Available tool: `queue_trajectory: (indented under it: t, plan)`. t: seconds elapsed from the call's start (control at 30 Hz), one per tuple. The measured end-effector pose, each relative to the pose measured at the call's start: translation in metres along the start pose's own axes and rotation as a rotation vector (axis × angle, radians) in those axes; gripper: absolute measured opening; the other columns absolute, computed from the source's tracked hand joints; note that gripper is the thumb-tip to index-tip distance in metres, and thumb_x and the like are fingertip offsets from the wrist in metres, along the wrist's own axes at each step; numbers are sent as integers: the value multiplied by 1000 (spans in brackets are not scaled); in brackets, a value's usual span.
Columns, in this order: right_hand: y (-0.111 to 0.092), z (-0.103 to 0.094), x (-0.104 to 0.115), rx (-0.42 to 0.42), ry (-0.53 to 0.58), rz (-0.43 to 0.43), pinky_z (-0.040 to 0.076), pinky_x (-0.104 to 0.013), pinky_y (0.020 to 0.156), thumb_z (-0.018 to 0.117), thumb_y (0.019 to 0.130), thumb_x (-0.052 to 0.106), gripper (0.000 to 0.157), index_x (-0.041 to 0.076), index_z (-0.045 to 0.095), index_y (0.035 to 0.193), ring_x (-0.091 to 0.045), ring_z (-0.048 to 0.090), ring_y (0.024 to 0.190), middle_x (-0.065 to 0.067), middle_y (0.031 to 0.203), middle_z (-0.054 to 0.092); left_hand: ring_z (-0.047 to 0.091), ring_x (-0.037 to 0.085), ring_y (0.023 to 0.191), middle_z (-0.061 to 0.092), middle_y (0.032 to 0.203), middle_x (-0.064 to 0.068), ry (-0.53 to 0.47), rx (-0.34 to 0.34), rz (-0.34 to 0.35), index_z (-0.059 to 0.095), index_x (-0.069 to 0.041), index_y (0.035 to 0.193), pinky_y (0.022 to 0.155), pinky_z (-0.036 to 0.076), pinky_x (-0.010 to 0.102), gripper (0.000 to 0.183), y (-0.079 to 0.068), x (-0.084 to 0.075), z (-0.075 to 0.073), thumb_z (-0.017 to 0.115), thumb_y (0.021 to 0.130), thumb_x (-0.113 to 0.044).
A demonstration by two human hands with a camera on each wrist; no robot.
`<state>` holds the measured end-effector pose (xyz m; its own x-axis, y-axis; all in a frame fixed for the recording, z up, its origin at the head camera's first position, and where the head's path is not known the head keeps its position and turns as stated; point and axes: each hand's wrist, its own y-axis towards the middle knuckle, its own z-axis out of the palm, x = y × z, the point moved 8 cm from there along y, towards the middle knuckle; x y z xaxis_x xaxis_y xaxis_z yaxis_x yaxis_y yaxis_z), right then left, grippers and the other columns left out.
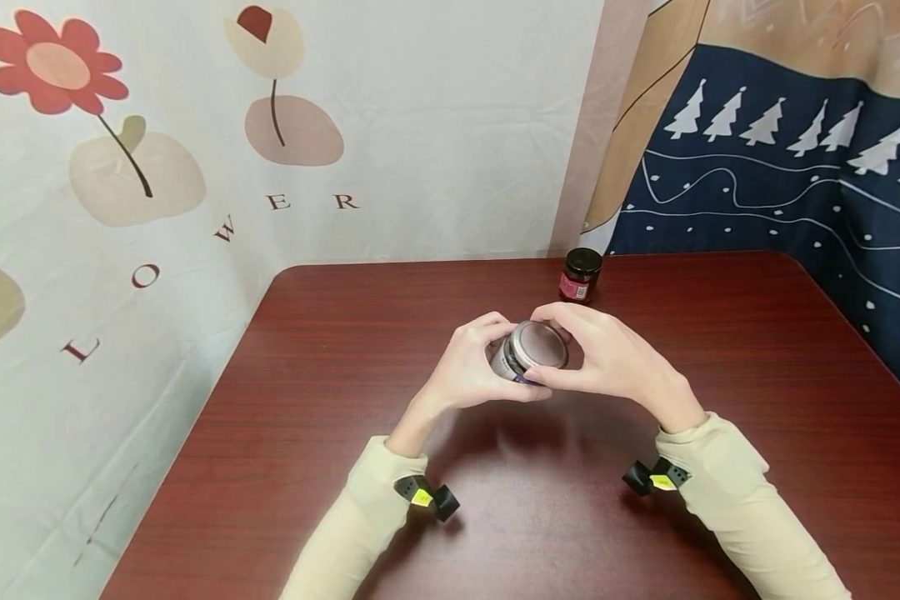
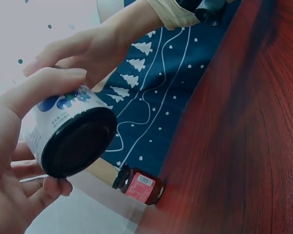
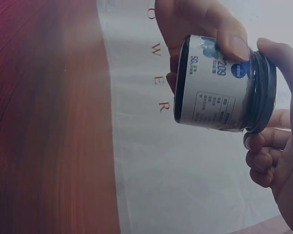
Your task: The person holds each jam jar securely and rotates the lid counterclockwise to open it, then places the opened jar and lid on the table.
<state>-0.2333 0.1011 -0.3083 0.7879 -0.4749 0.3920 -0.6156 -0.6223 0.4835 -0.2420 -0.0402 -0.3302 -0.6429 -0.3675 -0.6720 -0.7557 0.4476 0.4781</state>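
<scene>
Both hands hold one glass jam jar [image 3: 212, 87] with a white label showing blue fruit, raised above the table. My left hand [image 1: 468, 367] grips the body of the jar, its thumb across the label in the left wrist view. The fingers and thumb of my right hand [image 1: 607, 350] curl round the rim of the silvery lid [image 1: 540, 343], which is on the jar. In the left wrist view the dark base [image 2: 80, 141] of the jar faces the camera, tilted.
A second, dark jar [image 1: 581, 275] with a black lid and a red label stands at the table's back edge, beyond the right hand. The reddish-brown wooden table [image 1: 330, 400] meets a white flower-print cloth [image 1: 435, 125] and a navy tree-print cloth [image 1: 765, 183] behind.
</scene>
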Motion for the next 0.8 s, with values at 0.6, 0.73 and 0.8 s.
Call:
queue_trajectory:
  t: [0.6,0.73,0.8]
  plan:
    - [0,-2,8,9,69,-62,49,-24,83,84,79,30,53,14,59,124,-5,53,95,8,111,61,55,14,70,63,89,-7,-244,133,-21,72,-19,95,57,46,29,43,-1,9,8,97,60,-24]
    - [1,-3,10,7,84,-63,48,-23,83,85,79,33,56,15,59,124,-5,53,96,8,112,60,53,15,68,63,90,-6,-268,140,-22,72,-19,95,55,44,29,43,-1,10,8,97,60,-23]
    - [1,-4,10,6,86,-57,49,-25,82,85,79,33,56,14,58,124,-5,52,95,9,111,59,52,16,67,63,89,-6,-265,139,-19,71,-19,94,54,43,29,43,-1,10,8,97,60,-23]
